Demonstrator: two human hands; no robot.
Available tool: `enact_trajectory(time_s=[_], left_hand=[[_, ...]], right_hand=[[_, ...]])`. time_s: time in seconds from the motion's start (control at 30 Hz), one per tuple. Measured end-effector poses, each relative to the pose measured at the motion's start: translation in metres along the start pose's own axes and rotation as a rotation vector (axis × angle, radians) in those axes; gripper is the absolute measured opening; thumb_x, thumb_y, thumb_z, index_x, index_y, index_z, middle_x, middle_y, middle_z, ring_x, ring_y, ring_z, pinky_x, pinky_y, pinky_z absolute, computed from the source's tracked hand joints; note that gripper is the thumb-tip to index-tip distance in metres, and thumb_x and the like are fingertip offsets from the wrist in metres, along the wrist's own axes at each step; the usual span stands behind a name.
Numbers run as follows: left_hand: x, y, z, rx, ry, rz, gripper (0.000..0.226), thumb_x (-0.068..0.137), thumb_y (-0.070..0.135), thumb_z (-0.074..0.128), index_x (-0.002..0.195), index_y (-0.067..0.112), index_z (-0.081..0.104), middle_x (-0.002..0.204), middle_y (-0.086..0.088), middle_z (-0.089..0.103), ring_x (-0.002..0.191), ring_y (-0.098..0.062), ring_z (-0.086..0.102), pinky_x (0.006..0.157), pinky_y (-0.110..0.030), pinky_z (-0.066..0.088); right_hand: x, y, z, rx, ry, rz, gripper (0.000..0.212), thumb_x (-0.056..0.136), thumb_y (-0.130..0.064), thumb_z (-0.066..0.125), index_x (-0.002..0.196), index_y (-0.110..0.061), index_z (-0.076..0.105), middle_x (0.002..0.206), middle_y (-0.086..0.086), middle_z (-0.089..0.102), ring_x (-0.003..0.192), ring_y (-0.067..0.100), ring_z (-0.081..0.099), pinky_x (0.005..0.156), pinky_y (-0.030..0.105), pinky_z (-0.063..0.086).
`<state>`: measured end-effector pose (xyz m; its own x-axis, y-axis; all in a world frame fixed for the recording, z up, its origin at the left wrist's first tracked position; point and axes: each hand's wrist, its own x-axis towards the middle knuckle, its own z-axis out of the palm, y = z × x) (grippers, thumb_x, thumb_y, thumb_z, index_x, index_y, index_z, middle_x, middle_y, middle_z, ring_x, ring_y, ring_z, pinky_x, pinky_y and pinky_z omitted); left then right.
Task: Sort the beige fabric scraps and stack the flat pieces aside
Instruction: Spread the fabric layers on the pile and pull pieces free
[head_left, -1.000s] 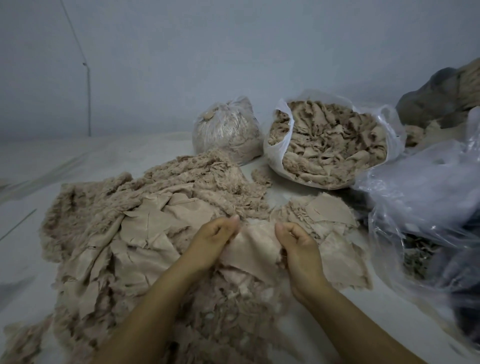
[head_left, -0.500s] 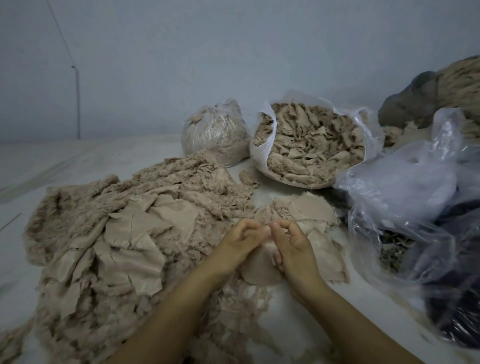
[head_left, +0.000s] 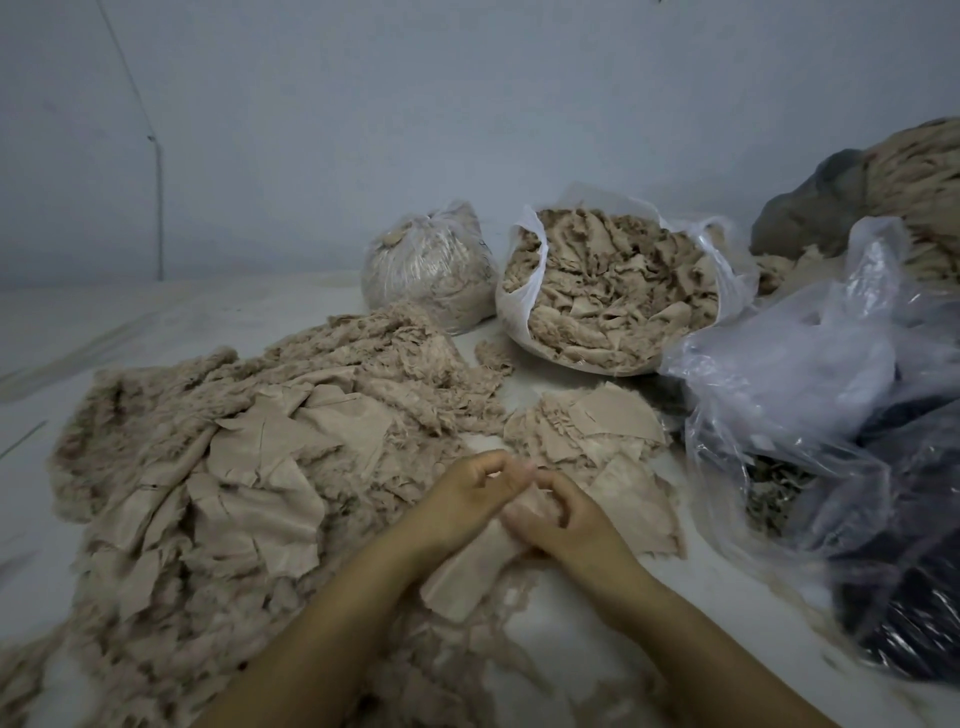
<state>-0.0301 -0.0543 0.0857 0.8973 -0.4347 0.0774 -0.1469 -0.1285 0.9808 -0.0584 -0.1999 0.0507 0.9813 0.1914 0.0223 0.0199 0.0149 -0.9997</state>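
Your view was dim and bluish, with soft, flat light and faint shadows. The clear plastic bag (head_left: 810, 395) caught pale glare, and your fingers (head_left: 511, 475) were slightly blurred. Wide-angle distortion bent the edges.

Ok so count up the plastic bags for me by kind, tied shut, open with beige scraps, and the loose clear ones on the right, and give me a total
Tied white bag of scraps: 1
Open white bag of beige scraps: 1
Loose clear bags on the right: at least 1; they overlap, so the exact number cannot be told
Total: at least 3 bags
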Motion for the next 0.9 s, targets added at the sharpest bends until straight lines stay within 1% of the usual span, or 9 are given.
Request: enact_trajectory(time_s=[0.1,0.17,0.33,0.47,0.53,0.67,0.73,0.8,0.9], left_hand=[[-0.001,-0.003,-0.003,0.139,-0.029,-0.092,0.03,0.082,0.051,0.061,0.08,0.021,0.059,0.065,0.017,0.065,0.065,0.002,0.059,0.057,-0.012,0.045],[-0.003,-0.006,-0.012,0.255,-0.072,-0.186,0.022,0.081,0.038,0.072,0.085,0.018,0.064,0.065,0.013,0.066,0.059,-0.001,0.06,0.052,-0.014,0.045],[0.001,-0.007,-0.02,0.038,0.198,-0.222,0.017,0.091,0.015,0.06,0.078,0.005,0.06,0.049,0.004,0.058,0.034,-0.004,0.04,0.037,-0.013,0.032],[-0.01,-0.007,-0.031,0.274,0.138,-0.211,0.016,0.092,0.016,0.06,0.078,0.01,0.063,0.05,0.005,0.06,0.04,-0.003,0.044,0.041,-0.016,0.035],[-0.022,-0.003,-0.049,0.542,0.157,-0.142,0.014,0.089,0.021,0.065,0.075,0.016,0.065,0.056,0.008,0.061,0.049,0.0,0.05,0.05,-0.013,0.039],[-0.051,0.013,-0.096,1.042,0.248,-0.021,0.009,0.082,0.028,0.072,0.079,0.024,0.064,0.071,0.009,0.059,0.064,-0.003,0.054,0.056,-0.013,0.039],[-0.064,0.014,-0.12,1.218,0.412,0.021,0.017,0.083,0.029,0.071,0.095,0.02,0.064,0.09,0.001,0.059,0.079,-0.017,0.056,0.067,-0.026,0.044],[-0.075,0.008,-0.139,1.232,0.547,-0.118,0.043,0.083,0.037,0.069,0.12,0.017,0.058,0.115,-0.009,0.053,0.101,-0.027,0.054,0.084,-0.036,0.045],[-0.088,-0.008,-0.152,1.17,0.501,-0.408,0.064,0.085,0.052,0.06,0.138,0.023,0.042,0.134,-0.011,0.042,0.116,-0.029,0.048,0.093,-0.035,0.04]], right_hand=[[0.003,0.003,-0.001,0.103,0.154,-0.034,0.022,0.087,-0.027,0.067,0.077,-0.009,0.059,0.059,0.003,0.059,0.05,0.014,0.055,0.043,0.024,0.045],[0.008,0.005,-0.016,0.193,0.298,-0.034,0.02,0.089,-0.021,0.065,0.073,-0.011,0.058,0.053,0.001,0.056,0.043,0.013,0.05,0.038,0.021,0.039],[0.022,0.013,-0.071,0.082,0.583,0.007,0.019,0.089,-0.026,0.066,0.078,-0.011,0.064,0.045,0.001,0.05,0.038,0.011,0.045,0.043,0.023,0.041],[0.017,0.026,-0.099,-0.5,0.701,0.113,0.036,0.091,-0.04,0.059,0.115,-0.013,0.059,0.097,0.002,0.06,0.089,0.02,0.057,0.081,0.032,0.043],[0.007,0.029,-0.094,-0.61,0.729,0.039,0.039,0.091,-0.033,0.06,0.124,-0.015,0.052,0.109,0.004,0.055,0.095,0.019,0.051,0.083,0.032,0.04],[-0.005,0.026,-0.059,-0.724,0.435,-0.2,0.012,0.092,-0.021,0.059,0.103,-0.023,0.061,0.096,-0.01,0.057,0.082,0.007,0.051,0.07,0.022,0.036],[-0.007,0.024,-0.037,-0.757,0.207,-0.208,0.008,0.092,-0.02,0.06,0.09,-0.027,0.064,0.09,-0.014,0.06,0.081,-0.001,0.054,0.07,0.009,0.037],[-0.005,0.024,-0.016,-0.759,0.097,-0.215,0.01,0.092,-0.02,0.06,0.088,-0.027,0.066,0.089,-0.013,0.061,0.082,-0.004,0.054,0.073,0.005,0.037],[0.005,0.019,0.021,-0.659,0.038,-0.223,0.01,0.094,-0.023,0.06,0.09,-0.022,0.069,0.087,-0.012,0.065,0.08,-0.001,0.057,0.073,0.011,0.043]])
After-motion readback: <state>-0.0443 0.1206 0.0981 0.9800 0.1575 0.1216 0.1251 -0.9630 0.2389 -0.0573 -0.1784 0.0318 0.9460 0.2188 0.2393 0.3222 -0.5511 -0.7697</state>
